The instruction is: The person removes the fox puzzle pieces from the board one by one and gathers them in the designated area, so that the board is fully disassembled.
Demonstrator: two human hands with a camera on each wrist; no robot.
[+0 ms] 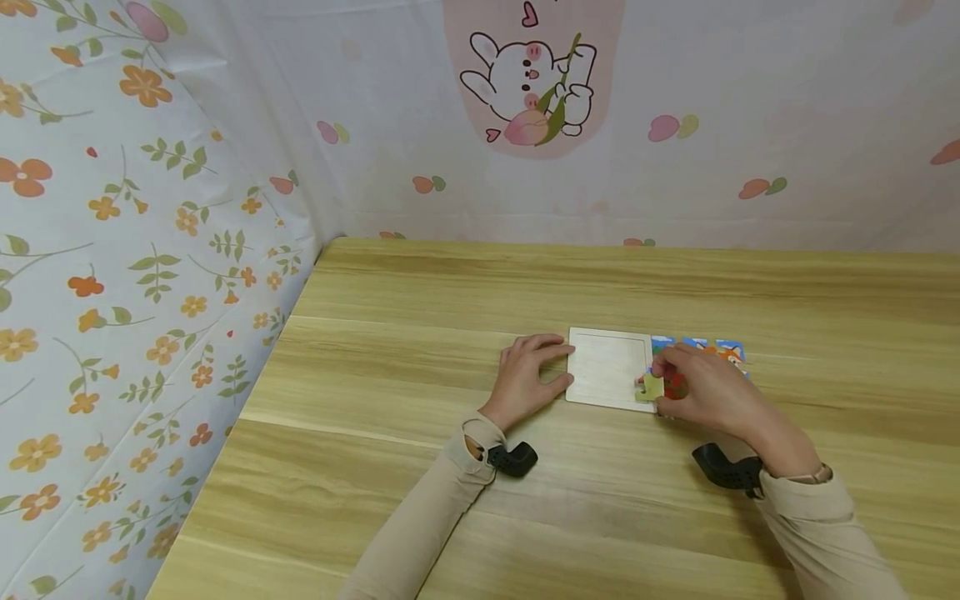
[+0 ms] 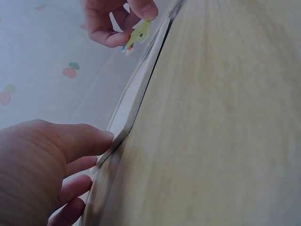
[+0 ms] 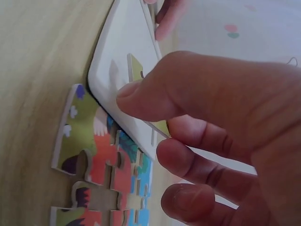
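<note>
A pale wooden puzzle tray with a thin raised border lies flat on the table; no pieces sit inside it. My left hand is at its left edge, thumb and fingers spread and touching the rim. Between thumb and fingers, my right hand pinches a yellow-green jigsaw piece, held tilted over the tray's right border. In the right wrist view, several printed jigsaw pieces lie just beyond the tray's edge, showing orange, red, green and blue. The right hand partly hides them in the head view.
The wood-grain table runs to a white printed cloth at the back. A flowered cloth hangs along the left side. Black wrist mounts are strapped over the beige sleeves.
</note>
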